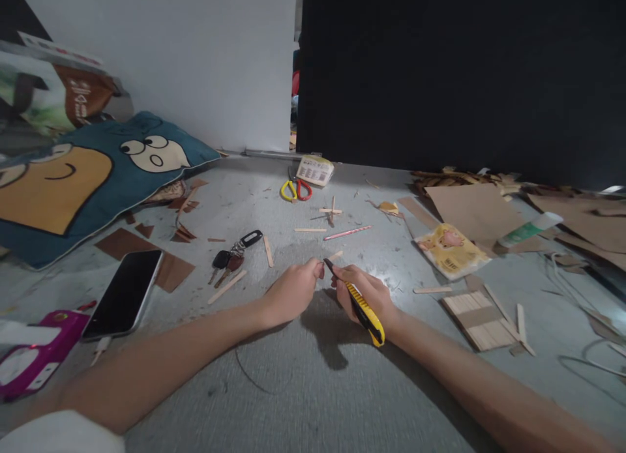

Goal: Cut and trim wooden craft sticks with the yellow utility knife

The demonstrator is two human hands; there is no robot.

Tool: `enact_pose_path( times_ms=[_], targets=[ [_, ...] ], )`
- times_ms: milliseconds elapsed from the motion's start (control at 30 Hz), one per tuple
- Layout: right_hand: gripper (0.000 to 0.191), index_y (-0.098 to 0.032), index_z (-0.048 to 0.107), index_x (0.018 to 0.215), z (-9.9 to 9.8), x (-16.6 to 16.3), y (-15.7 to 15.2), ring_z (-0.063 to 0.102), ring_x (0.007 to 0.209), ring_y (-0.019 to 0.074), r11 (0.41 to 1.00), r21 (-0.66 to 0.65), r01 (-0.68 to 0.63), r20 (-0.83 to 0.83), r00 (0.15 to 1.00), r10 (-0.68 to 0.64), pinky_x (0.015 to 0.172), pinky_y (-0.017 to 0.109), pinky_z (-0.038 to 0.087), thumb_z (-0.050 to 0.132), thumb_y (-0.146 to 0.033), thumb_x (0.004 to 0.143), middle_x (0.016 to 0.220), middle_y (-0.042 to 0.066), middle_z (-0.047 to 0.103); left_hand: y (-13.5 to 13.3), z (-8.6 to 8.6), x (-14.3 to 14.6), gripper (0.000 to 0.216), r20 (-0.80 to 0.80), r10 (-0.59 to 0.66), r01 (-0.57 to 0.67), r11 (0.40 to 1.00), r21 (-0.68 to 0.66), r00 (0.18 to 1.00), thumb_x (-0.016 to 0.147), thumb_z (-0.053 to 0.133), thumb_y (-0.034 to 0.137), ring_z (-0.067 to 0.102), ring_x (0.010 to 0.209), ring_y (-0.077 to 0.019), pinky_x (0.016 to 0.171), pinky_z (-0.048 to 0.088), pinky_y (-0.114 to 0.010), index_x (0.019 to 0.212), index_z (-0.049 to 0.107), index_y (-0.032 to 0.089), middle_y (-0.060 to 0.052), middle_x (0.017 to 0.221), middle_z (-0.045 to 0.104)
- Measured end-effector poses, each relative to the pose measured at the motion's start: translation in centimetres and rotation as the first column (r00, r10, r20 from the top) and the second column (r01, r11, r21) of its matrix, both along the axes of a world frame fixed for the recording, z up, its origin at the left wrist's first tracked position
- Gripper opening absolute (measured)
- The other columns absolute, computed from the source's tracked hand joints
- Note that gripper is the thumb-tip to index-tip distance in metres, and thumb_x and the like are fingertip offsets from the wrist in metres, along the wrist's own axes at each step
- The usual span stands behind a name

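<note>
My right hand (366, 290) is closed around a yellow and black utility knife (362, 303). The knife's dark tip points up and left, towards my left hand (296, 287). That hand is closed in a pinch, its fingertips just left of the knife tip. What it pinches is too small and hidden to make out. Just beyond the fingertips shows a short wooden craft stick (335, 255); whether it is held or lies on the table I cannot tell. Farther back lie a pink striped pencil (348, 233), another craft stick (310, 230) and a small crossed-stick piece (332, 210).
Left are keys (229, 260), a phone (124, 293), a magenta device (44, 355) and a cushion (156, 153). Scissors (296, 189) lie at the back. At right are a bundle of craft sticks (476, 303), a yellow packet (452, 249), a glue stick (531, 230) and cardboard (474, 212).
</note>
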State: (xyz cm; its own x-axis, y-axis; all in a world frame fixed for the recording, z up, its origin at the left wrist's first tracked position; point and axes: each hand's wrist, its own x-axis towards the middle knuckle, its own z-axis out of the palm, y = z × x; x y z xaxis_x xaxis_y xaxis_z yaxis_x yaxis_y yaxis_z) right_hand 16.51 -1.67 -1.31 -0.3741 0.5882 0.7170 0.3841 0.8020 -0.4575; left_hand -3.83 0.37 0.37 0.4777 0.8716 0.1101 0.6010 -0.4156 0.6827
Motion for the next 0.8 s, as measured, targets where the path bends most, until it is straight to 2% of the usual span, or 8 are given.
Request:
enact_pose_path(
  times_ms=[100, 300, 567, 667, 800],
  targets=[
    [0.034, -0.027, 0.061, 0.132, 0.07, -0.04, 0.00, 0.066, 0.067, 0.0174, 0.997, 0.072, 0.020, 0.020, 1.000, -0.022, 0.061, 0.028, 0.054, 0.052, -0.013, 0.102, 0.085, 0.002, 0.067, -0.07, 0.05, -0.04, 0.029, -0.026, 0.005, -0.005, 1.000, 0.007, 1.000, 0.108, 0.030, 0.020, 0.066, 0.079, -0.0218, 0.077, 0.048, -0.034, 0.101, 0.058, 0.021, -0.006, 0.085, 0.068],
    [0.037, -0.025, 0.060, 0.134, 0.31, -0.21, 0.31, 0.065, 0.070, 0.0175, 0.998, 0.060, -0.028, 0.015, 1.000, 0.027, 0.064, 0.028, 0.054, 0.052, -0.010, 0.101, 0.086, 0.003, 0.066, -0.47, 0.17, -0.19, 0.025, -0.137, -0.007, 0.008, 1.000, 0.008, 0.991, 0.106, 0.034, 0.016, 0.067, 0.076, -0.0226, 0.073, 0.047, -0.033, 0.105, 0.059, 0.020, -0.005, 0.080, 0.068],
    [0.042, -0.028, 0.057, 0.139, 0.28, -0.30, 0.45, 0.067, 0.068, 0.0195, 0.992, 0.121, 0.018, 0.057, 0.998, -0.025, 0.063, 0.029, 0.056, 0.052, -0.011, 0.101, 0.085, 0.003, 0.069, -0.32, 0.10, -0.06, 0.026, -0.034, 0.025, -0.025, 1.000, 0.012, 0.999, 0.106, 0.034, 0.016, 0.061, 0.068, -0.0198, 0.070, 0.046, -0.032, 0.100, 0.059, 0.020, -0.004, 0.078, 0.066],
    [0.042, -0.028, 0.055, 0.141, 0.24, -0.25, 0.41, 0.067, 0.068, 0.0197, 0.992, 0.125, 0.026, 0.075, 0.997, -0.035, 0.063, 0.030, 0.056, 0.051, -0.012, 0.102, 0.084, 0.003, 0.068, -0.37, 0.32, 0.03, 0.027, -0.043, 0.042, -0.042, 0.999, -0.001, 0.998, 0.106, 0.033, 0.016, 0.060, 0.068, -0.0203, 0.070, 0.045, -0.032, 0.100, 0.059, 0.020, -0.004, 0.077, 0.066],
    [0.039, -0.027, 0.056, 0.139, 0.63, -0.33, 0.38, 0.065, 0.068, 0.0182, 0.996, 0.086, -0.020, 0.062, 0.998, 0.015, 0.063, 0.029, 0.056, 0.050, -0.013, 0.103, 0.084, 0.002, 0.065, -0.52, 0.59, 0.09, 0.027, -0.087, 0.052, -0.053, 0.998, -0.018, 0.995, 0.105, 0.032, 0.015, 0.062, 0.071, -0.0221, 0.071, 0.045, -0.033, 0.102, 0.059, 0.020, -0.005, 0.079, 0.067]
  ],
)
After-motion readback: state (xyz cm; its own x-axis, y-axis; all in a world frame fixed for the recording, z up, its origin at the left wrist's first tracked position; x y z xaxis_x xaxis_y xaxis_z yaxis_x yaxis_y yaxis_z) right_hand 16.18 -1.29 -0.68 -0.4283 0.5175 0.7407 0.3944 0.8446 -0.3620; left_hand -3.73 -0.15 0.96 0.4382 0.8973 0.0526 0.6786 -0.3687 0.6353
